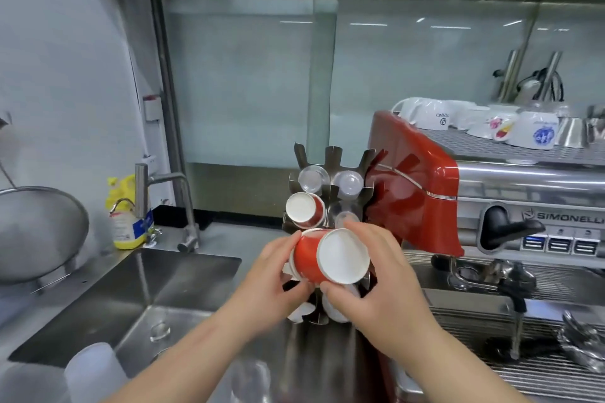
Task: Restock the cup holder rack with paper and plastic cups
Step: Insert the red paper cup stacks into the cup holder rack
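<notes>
A metal cup holder rack (331,155) stands on the steel counter between the sink and the espresso machine. Its upper slots hold two stacks of clear plastic cups (311,178), and a stack of red paper cups (304,210) lies in a slot on its left. Both hands hold another stack of red paper cups (330,255) on its side in front of the rack's middle, white bottom toward me. My left hand (278,278) grips it from the left and my right hand (376,275) wraps it from the right and below. White cups (302,312) show low in the rack.
A steel sink (137,298) with a tap (170,196) lies to the left, with a yellow bottle (126,216) and a wire strainer (39,232) beside it. A red espresso machine (458,199) with ceramic cups (474,121) on top fills the right. Translucent cups (95,370) stand near me.
</notes>
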Tool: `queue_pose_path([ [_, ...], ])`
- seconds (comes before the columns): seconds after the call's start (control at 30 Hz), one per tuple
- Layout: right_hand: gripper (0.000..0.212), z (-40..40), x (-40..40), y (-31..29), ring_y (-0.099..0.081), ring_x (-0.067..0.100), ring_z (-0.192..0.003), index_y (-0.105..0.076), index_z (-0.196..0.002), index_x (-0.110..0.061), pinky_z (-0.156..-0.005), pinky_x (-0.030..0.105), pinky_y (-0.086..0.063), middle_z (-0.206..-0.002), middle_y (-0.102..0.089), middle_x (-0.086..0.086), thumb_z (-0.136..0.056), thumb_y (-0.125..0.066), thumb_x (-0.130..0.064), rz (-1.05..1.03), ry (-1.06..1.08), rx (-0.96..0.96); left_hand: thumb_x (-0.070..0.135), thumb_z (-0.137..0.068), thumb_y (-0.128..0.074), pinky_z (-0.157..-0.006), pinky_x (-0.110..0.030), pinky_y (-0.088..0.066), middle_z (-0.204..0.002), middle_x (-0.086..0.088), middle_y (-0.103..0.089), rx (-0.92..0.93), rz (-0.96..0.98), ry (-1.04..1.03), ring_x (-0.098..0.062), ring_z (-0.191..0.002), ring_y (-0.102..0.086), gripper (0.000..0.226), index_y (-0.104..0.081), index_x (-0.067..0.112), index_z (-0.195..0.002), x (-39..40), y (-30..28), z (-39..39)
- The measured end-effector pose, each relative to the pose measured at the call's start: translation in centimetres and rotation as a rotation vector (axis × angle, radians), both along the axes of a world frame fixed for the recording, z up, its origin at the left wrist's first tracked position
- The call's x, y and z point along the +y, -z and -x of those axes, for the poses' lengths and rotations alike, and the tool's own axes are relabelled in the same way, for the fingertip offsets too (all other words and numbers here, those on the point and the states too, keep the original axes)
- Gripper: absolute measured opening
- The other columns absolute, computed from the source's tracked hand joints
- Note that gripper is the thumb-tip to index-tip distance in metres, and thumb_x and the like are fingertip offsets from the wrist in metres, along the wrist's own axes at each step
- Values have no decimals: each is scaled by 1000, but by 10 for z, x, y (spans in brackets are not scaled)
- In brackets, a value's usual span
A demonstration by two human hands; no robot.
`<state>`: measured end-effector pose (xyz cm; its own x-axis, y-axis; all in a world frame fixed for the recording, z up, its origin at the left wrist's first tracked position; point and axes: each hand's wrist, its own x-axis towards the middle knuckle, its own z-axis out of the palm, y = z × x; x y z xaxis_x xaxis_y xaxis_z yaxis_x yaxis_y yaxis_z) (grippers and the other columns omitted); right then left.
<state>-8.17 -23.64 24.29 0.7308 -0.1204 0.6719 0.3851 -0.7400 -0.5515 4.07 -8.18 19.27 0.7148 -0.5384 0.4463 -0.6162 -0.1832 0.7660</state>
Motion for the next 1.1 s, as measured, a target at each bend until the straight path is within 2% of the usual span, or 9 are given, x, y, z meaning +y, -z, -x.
queue_pose_path([
  [0.13, 76, -18, 8, 10, -40, -4, -127, -41, -125, -54, -100, 10, -34, -130, -39, -33, -67, -80, -24, 28, 2, 23, 20, -82, -72, -101, -14, -38, -137, 11, -44, -63, -107, -9, 8, -126, -38, 77, -34, 36, -147, 7, 2, -21],
  [0.23, 76, -34, 13, 16, -41, -5, -126, -43, -128, -49, -100, 9, -33, -129, -41, -33, -68, -80, -22, 43, 28, 43, 23, -83, -71, -99, -11, -34, -138, 12, -42, -68, -188, 6, 2, -127, -38, 77, -30, 39, -146, 10, 4, -40],
  [0.33, 78, -45, 16, 21, -42, -6, -125, -41, -131, -46, -99, 6, -31, -129, -42, -34, -68, -80, -24, 48, 56, 57, 25, -83, -71, -102, -16, -35, -141, 8, -40, -59, -253, 30, -2, -129, -38, 81, -26, 36, -150, 11, 10, -55],
  [0.5, 75, -56, 21, 26, -44, -5, -125, -47, -134, -36, -101, 11, -34, -129, -48, -24, -69, -82, -26, 50, 107, 94, 30, -81, -72, -108, -28, -37, -144, 7, -38, -42, -301, 52, -6, -133, -37, 84, -25, 34, -151, 13, 20, -72],
  [0.7, 73, -67, 27, 35, -41, -7, -126, -47, -136, -33, -105, 12, -31, -132, -46, -25, -72, -80, -25, 75, 126, 154, 17, -84, -70, -87, -2, -34, -126, 14, -44, -79, -274, 104, -2, -122, -42, 75, -26, 59, -128, 14, 22, -80],
  [0.8, 71, -71, 28, 41, -41, -7, -126, -47, -136, -34, -106, 14, -32, -131, -43, -30, -73, -79, -24, 96, 138, 168, 17, -83, -69, -86, 3, -31, -130, 12, -44, -61, -274, 129, -2, -124, -42, 77, -30, 48, -141, 13, 25, -83],
  [0.9, 70, -73, 28, 46, -39, -12, -124, -46, -135, -36, -104, 10, -31, -127, -37, -42, -74, -76, -23, 104, 150, 177, 21, -82, -70, -89, -6, -35, -133, 13, -44, -30, -267, 136, -1, -127, -42, 77, -31, 45, -144, 13, 31, -87],
  [1.0, 72, -73, 29, 49, -32, -26, -116, -41, -136, -38, -96, -1, -24, -120, -32, -49, -75, -75, -25, 79, 173, 197, 24, -82, -70, -93, -14, -36, -135, 12, -43, -14, -264, 132, -2, -128, -43, 77, -31, 46, -144, 14, 35, -91],
  [1.1, 71, -74, 32, 49, -30, -28, -114, -37, -126, -53, -92, -4, -23, -117, -32, -55, -75, -74, -21, 69, 168, 204, 27, -83, -70, -99, -19, -37, -138, 10, -41, -5, -275, 128, -4, -129, -41, 77, -30, 42, -146, 14, 38, -94],
])
